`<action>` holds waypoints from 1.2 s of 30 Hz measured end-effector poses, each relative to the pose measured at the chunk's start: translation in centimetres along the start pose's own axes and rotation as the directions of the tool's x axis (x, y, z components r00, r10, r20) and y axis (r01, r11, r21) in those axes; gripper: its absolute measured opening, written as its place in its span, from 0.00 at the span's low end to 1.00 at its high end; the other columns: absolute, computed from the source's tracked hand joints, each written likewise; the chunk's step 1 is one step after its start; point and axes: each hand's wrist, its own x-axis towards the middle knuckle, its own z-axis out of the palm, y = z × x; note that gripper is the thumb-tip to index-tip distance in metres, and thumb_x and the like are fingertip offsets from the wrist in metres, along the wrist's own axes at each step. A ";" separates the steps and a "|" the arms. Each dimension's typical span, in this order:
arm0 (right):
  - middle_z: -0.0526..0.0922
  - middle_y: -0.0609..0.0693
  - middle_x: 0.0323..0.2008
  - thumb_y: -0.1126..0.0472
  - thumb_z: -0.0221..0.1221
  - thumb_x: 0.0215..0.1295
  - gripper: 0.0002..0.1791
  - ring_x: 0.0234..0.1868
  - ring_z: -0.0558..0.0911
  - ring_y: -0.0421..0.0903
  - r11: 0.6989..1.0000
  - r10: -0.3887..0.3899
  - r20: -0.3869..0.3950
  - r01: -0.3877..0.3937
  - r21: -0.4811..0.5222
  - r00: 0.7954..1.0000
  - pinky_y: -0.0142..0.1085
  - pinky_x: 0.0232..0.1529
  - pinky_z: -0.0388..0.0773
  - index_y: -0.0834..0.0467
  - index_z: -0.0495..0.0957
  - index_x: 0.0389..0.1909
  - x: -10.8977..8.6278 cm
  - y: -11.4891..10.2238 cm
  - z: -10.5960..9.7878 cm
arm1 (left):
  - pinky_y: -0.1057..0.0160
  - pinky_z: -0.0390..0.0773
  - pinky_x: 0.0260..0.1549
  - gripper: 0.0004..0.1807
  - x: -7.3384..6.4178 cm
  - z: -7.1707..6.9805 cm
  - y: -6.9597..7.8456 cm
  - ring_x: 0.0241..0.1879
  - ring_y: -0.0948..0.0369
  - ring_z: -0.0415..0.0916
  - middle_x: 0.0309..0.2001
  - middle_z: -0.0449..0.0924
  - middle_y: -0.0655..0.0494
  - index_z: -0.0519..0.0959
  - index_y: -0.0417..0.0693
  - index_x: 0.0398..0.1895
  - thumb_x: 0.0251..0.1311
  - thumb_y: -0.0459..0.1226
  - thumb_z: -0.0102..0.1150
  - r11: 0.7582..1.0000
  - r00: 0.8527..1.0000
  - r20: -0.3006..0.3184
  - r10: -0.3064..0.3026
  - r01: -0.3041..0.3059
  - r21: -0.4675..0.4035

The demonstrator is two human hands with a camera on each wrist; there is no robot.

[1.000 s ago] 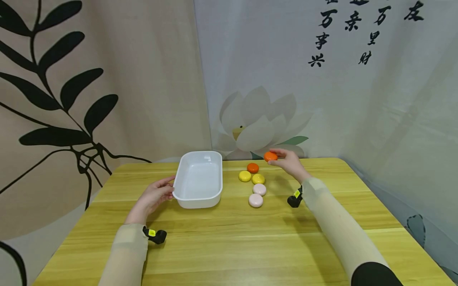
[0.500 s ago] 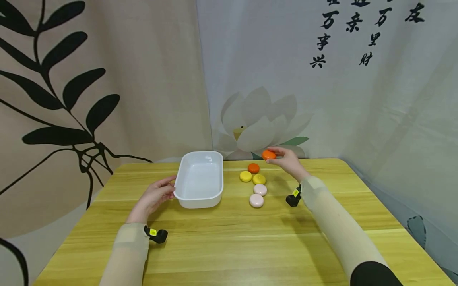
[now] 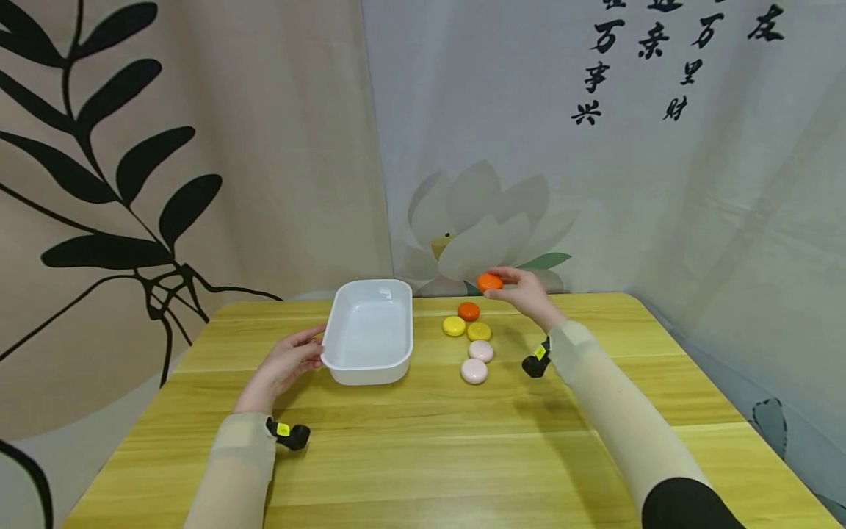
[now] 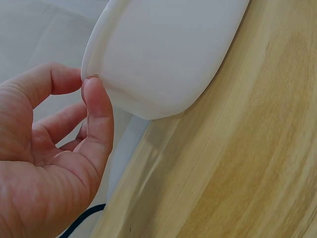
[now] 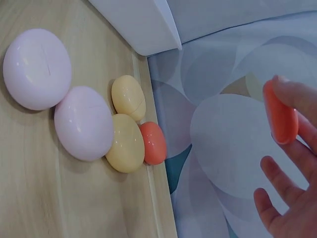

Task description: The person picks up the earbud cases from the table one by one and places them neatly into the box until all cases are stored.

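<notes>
My right hand [image 3: 526,292] pinches a glossy, rounded orange disc [image 3: 489,283] between thumb and fingers, raised above the far edge of the table. In the right wrist view the disc [image 5: 281,113] shows edge-on, with the other fingers spread below it. On the left, my left hand [image 3: 286,365] grips the rim of a white rectangular dish [image 3: 367,376]; the left wrist view shows thumb and forefinger pinching that rim [image 4: 94,64]. Between the hands lie an orange-red disc [image 3: 468,311], two yellow discs [image 3: 454,326] and two pale pink discs [image 3: 474,371].
The wooden table [image 3: 410,463] ends just behind the dish and discs. A printed curtain [image 3: 297,184] hangs behind it. Small black cameras sit at both wrists, the left camera [image 3: 293,437] close above the tabletop.
My right hand has moved slightly left and up with the orange disc. The left hand keeps its grip on the dish, and the discs on the table stay put.
</notes>
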 end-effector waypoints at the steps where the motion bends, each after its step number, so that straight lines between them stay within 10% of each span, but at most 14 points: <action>1: 0.74 0.56 0.60 0.53 0.69 0.58 0.33 0.60 0.70 0.55 1.000 -0.004 0.001 0.004 0.000 1.000 0.51 0.57 0.70 0.54 0.72 0.65 0.1 0.0 0.1 | 0.69 0.79 0.35 0.32 0.0 0.0 0.0 0.33 0.63 0.74 0.43 0.73 0.49 0.57 0.35 0.72 0.66 0.29 0.53 1.000 1.000 0.001 0.000 0.000 0.000; 36: 0.75 0.51 0.58 0.53 0.68 0.58 0.30 0.59 0.70 0.53 0.999 -0.041 0.053 0.040 0.028 0.998 0.51 0.58 0.69 0.50 0.74 0.63 0.4 -1.0 3.4 | 0.69 0.79 0.36 0.31 0.2 -0.2 -0.2 0.32 0.63 0.74 0.43 0.73 0.51 0.58 0.37 0.72 0.66 0.29 0.53 1.000 1.000 -0.001 0.000 0.000 0.004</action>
